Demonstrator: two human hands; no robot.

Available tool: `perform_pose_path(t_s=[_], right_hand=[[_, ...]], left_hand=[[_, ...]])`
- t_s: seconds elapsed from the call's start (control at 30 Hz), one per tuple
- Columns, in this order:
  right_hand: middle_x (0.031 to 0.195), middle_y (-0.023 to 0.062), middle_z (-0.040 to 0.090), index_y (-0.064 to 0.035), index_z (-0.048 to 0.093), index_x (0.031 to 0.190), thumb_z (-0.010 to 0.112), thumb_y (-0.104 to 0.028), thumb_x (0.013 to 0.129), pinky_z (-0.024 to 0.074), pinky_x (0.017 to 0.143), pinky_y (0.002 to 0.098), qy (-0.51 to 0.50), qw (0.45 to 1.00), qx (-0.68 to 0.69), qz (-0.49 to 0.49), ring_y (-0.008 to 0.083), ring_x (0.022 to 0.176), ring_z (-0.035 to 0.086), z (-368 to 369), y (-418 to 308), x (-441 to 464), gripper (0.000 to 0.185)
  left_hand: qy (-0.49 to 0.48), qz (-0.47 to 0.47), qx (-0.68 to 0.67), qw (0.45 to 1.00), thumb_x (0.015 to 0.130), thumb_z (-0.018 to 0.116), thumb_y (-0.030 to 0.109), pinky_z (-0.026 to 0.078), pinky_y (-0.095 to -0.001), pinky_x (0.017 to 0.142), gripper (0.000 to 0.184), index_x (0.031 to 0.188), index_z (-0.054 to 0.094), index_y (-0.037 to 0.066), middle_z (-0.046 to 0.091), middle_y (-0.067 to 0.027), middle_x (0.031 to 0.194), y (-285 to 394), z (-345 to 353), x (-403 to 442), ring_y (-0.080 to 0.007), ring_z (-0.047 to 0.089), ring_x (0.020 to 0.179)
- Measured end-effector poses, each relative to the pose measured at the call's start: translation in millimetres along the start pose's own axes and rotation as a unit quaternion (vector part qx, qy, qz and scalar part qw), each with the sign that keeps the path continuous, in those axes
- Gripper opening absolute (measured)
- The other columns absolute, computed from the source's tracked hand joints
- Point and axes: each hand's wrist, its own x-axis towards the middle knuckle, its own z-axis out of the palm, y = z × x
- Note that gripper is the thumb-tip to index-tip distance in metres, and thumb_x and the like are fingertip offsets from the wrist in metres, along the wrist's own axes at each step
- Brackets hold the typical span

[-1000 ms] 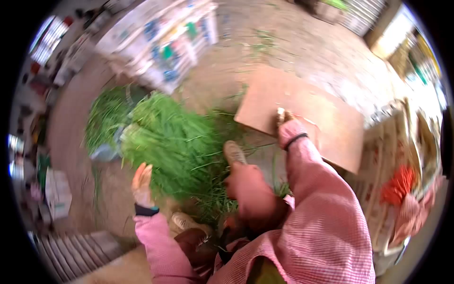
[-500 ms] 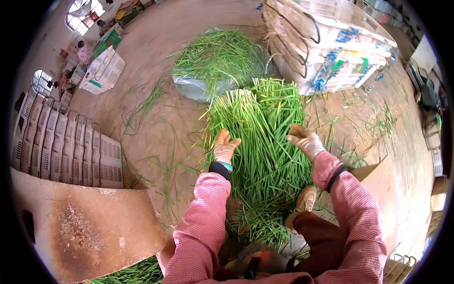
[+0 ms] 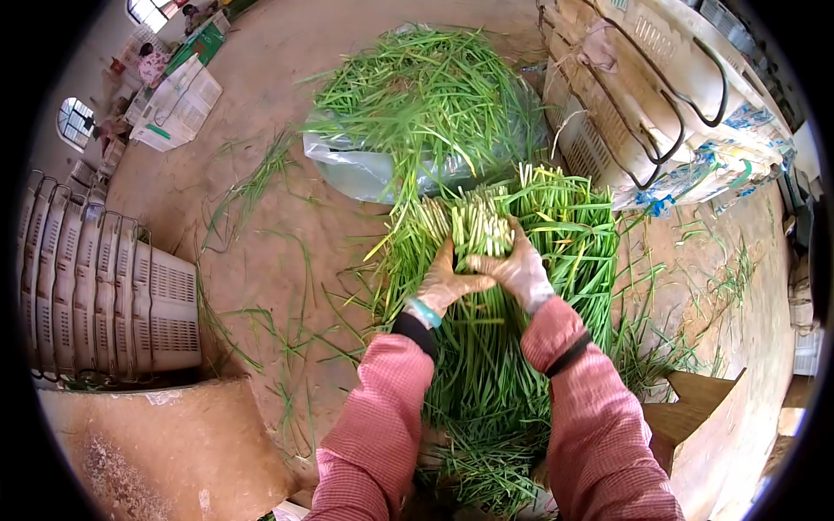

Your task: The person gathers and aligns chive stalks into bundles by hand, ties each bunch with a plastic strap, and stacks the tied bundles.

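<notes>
A large heap of long green stalks [image 3: 573, 234] lies on the floor in front of me, its pale cut ends pointing away. My left hand [image 3: 445, 282] and my right hand [image 3: 514, 267], both in thin pale gloves, are wrapped round the two sides of a bundle of stalks [image 3: 480, 227] at the heap's upper middle. Their thumbs nearly meet across its near side. Beyond the heap, loose green leaves [image 3: 426, 87] are piled on a clear plastic sheet [image 3: 356, 169].
Stacked white crates [image 3: 582, 148] with metal handles stand at the upper right, more nested crates [image 3: 122, 295] at the left. Boards [image 3: 174, 443] [image 3: 712, 434] lie low on both sides. A person [image 3: 152, 62] is far off at the upper left.
My hands were apart over the stalks half a second ago; they have come together and closed round a bundle. The view has turned from the board at the right to the heap.
</notes>
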Motion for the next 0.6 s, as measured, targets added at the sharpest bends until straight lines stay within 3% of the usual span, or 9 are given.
perform_pose_path(t_s=[0.03, 0.07, 0.17, 0.23, 0.27, 0.4, 0.5, 0.53, 0.6], right_hand=[[0.122, 0.0166, 0.046, -0.0020, 0.019, 0.134, 0.080, -0.017, 0.048, 0.0444, 0.089, 0.0254, -0.016, 1.000, 0.000, -0.012, 0.0225, 0.107, 0.048, 7, 2, -18, 0.106], [0.122, 0.0114, 0.045, -0.0034, 0.027, 0.131, 0.079, -0.013, 0.050, 0.0449, 0.089, 0.0251, 0.000, 0.969, -0.245, -0.044, 0.0206, 0.106, 0.047, 6, 6, -34, 0.097], [0.132, 0.0153, 0.031, -0.0093, 0.037, 0.127, 0.080, -0.036, 0.050, 0.0311, 0.098, 0.0409, 0.029, 0.830, -0.488, -0.268, 0.0337, 0.120, 0.031, 6, 11, -82, 0.093], [0.136, 0.0207, 0.022, -0.0102, 0.036, 0.128, 0.078, -0.049, 0.048, 0.0219, 0.102, 0.0426, 0.019, 0.879, -0.391, -0.274, 0.0388, 0.126, 0.020, 2, 30, -85, 0.098], [0.138, 0.0225, 0.018, -0.0115, 0.031, 0.131, 0.078, -0.047, 0.050, 0.0197, 0.103, 0.0417, -0.009, 0.922, -0.300, -0.243, 0.0383, 0.128, 0.017, 6, 33, -85, 0.101], [0.136, 0.0154, 0.029, -0.0077, 0.019, 0.136, 0.082, -0.035, 0.047, 0.0301, 0.099, 0.0350, -0.002, 0.925, -0.254, -0.283, 0.0252, 0.125, 0.030, 15, 25, -80, 0.112], [0.120, 0.0100, 0.047, -0.0039, 0.032, 0.130, 0.078, -0.009, 0.061, 0.0399, 0.091, 0.0295, 0.013, 0.974, -0.112, -0.195, 0.0189, 0.106, 0.048, 19, 21, -75, 0.083], [0.111, 0.0072, 0.053, -0.0034, 0.043, 0.119, 0.071, 0.002, 0.064, 0.0428, 0.086, 0.0259, 0.011, 0.986, -0.053, -0.156, 0.0142, 0.098, 0.052, 15, 28, -70, 0.062], [0.099, 0.0050, 0.056, -0.0035, 0.050, 0.108, 0.069, 0.002, 0.064, 0.0445, 0.081, 0.0252, 0.030, 0.983, -0.060, -0.171, 0.0118, 0.088, 0.054, 2, 32, -70, 0.048]], left_hand=[[-0.038, -0.023, -0.009, 0.999, 0.053, 0.084, 0.020, 0.039, -0.0324, 0.094, 0.111, 0.135, 0.012, 0.002, 0.038, -0.0130, 0.126, 9, -4, -15, -0.0229, 0.042, 0.113], [-0.077, -0.049, -0.196, 0.976, 0.051, 0.083, 0.024, 0.033, -0.0333, 0.098, 0.105, 0.132, 0.019, 0.004, 0.038, -0.0121, 0.123, -7, -2, -20, -0.0242, 0.039, 0.112], [-0.031, 0.212, 0.207, 0.955, 0.055, 0.074, 0.052, 0.019, -0.0399, 0.103, 0.106, 0.134, 0.018, 0.009, 0.031, -0.0142, 0.127, -26, -10, -64, -0.0326, 0.027, 0.120], [-0.030, 0.263, 0.143, 0.954, 0.055, 0.072, 0.057, 0.013, -0.0417, 0.105, 0.114, 0.138, 0.008, 0.010, 0.017, -0.0163, 0.137, -44, -3, -70, -0.0337, 0.009, 0.130], [-0.075, 0.232, 0.101, 0.964, 0.055, 0.080, 0.036, 0.014, -0.0322, 0.105, 0.121, 0.137, -0.005, 0.011, 0.010, -0.0078, 0.142, -41, -3, -74, -0.0208, 0.016, 0.129], [-0.030, 0.226, 0.199, 0.953, 0.060, 0.074, 0.040, 0.006, -0.0372, 0.106, 0.111, 0.137, 0.000, 0.010, 0.013, -0.0096, 0.141, -34, 17, -74, -0.0266, 0.011, 0.130], [0.037, 0.199, 0.478, 0.854, 0.058, 0.070, 0.050, 0.001, -0.0423, 0.106, 0.111, 0.138, 0.003, 0.010, 0.010, -0.0169, 0.141, -13, 33, -86, -0.0345, 0.000, 0.131], [0.046, 0.208, 0.367, 0.906, 0.053, 0.073, 0.051, 0.005, -0.0453, 0.104, 0.114, 0.137, 0.009, 0.008, 0.005, -0.0222, 0.141, -20, 34, -88, -0.0393, -0.003, 0.131], [-0.023, 0.229, 0.290, 0.929, 0.060, 0.070, 0.032, 0.008, -0.0441, 0.105, 0.102, 0.138, 0.008, 0.008, 0.007, -0.0167, 0.142, -7, 12, -91, -0.0328, 0.001, 0.132]])
